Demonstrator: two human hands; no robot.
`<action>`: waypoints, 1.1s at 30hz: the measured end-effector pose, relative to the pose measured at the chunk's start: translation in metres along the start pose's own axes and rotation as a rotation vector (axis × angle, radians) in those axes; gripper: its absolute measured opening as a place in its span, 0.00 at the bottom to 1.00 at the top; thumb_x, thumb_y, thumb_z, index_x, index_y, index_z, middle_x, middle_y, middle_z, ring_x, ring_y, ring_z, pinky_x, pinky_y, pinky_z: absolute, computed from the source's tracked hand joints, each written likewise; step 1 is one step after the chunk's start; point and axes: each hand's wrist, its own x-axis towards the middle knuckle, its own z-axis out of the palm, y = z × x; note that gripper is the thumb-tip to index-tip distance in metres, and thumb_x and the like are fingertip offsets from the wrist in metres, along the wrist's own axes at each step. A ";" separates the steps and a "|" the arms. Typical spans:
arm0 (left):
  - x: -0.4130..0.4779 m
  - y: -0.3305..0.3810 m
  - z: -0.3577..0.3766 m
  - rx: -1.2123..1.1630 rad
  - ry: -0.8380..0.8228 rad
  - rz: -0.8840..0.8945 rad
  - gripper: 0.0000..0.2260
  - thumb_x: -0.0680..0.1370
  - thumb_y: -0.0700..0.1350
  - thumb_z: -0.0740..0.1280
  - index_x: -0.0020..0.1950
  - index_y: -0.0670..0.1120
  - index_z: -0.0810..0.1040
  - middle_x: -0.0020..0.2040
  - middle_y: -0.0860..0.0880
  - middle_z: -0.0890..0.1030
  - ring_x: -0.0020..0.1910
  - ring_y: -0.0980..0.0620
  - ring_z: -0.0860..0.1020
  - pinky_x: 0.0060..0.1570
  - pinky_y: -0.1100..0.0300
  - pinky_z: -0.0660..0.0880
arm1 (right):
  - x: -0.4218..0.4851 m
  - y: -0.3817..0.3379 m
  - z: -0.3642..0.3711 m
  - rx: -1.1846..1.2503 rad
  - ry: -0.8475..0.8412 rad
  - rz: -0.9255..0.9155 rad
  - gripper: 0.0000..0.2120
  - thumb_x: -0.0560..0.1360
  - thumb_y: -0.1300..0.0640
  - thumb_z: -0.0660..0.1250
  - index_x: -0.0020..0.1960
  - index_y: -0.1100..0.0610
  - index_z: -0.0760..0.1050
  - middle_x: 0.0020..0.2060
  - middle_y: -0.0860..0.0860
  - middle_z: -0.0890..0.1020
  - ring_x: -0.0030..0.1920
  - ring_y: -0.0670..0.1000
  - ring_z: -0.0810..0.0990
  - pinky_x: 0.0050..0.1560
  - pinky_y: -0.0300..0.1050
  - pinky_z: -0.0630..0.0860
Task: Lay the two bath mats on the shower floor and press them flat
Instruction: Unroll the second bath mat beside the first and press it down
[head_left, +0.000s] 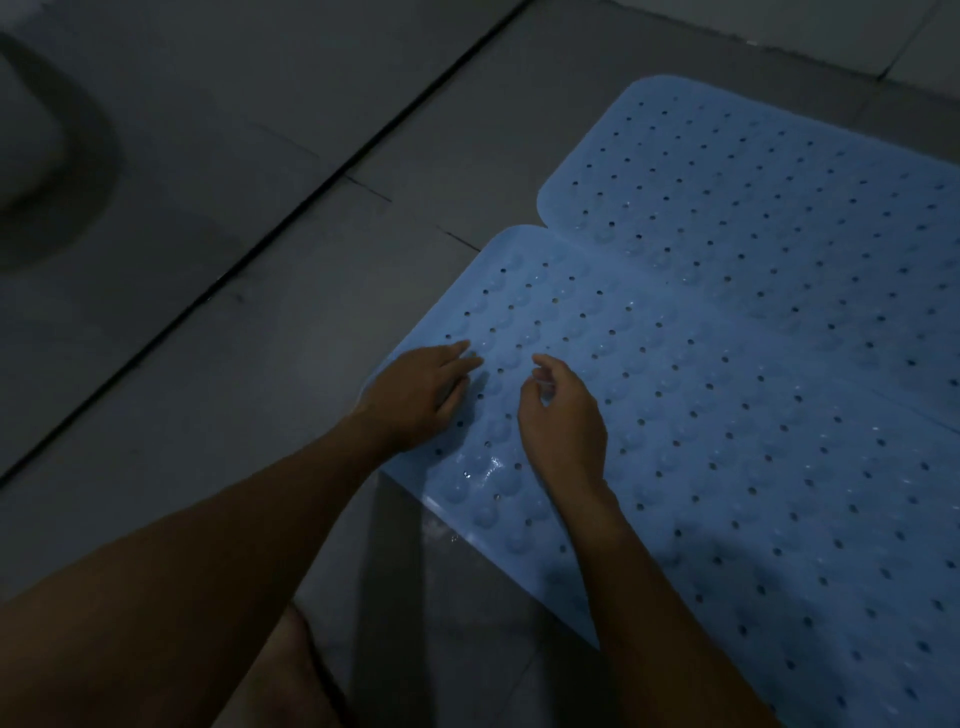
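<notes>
Fingers (464, 349) of the left hand (415, 397) lie straight and slightly spread on the near pale blue perforated rubber bath mat (727, 457), likely pressing its left edge flat. The right hand (563, 415) is just beside it, fingers loosely curled and gripping nothing; whether it touches is unclear. A second matching blue mat (753, 197) lies beyond, edges meeting, both on the grey tiled shower floor (260, 171). No containers are visible.

L hand (421, 397) flat on near mat (727, 441), R hand (566, 415) loosely curled above it; 2nd mat (753, 182) adjoining.
</notes>
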 end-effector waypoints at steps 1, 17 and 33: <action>-0.009 0.000 0.002 0.011 0.006 0.021 0.18 0.79 0.47 0.58 0.64 0.42 0.77 0.66 0.40 0.76 0.60 0.41 0.78 0.59 0.49 0.75 | -0.002 0.000 0.002 -0.002 0.012 -0.014 0.16 0.80 0.52 0.59 0.67 0.49 0.72 0.62 0.47 0.78 0.59 0.46 0.77 0.51 0.35 0.68; -0.035 -0.011 0.054 0.114 -0.114 -0.095 0.24 0.82 0.58 0.43 0.78 0.57 0.50 0.80 0.49 0.45 0.78 0.51 0.44 0.74 0.38 0.42 | -0.038 0.035 0.016 -0.055 0.365 0.020 0.13 0.79 0.53 0.61 0.63 0.48 0.74 0.62 0.46 0.77 0.61 0.44 0.74 0.63 0.50 0.74; -0.028 -0.018 0.057 0.089 -0.104 0.027 0.24 0.82 0.55 0.44 0.78 0.56 0.52 0.79 0.41 0.45 0.78 0.42 0.42 0.74 0.38 0.44 | -0.053 0.034 0.064 -0.493 0.348 -0.132 0.20 0.78 0.49 0.58 0.68 0.52 0.70 0.71 0.55 0.69 0.74 0.53 0.62 0.74 0.63 0.51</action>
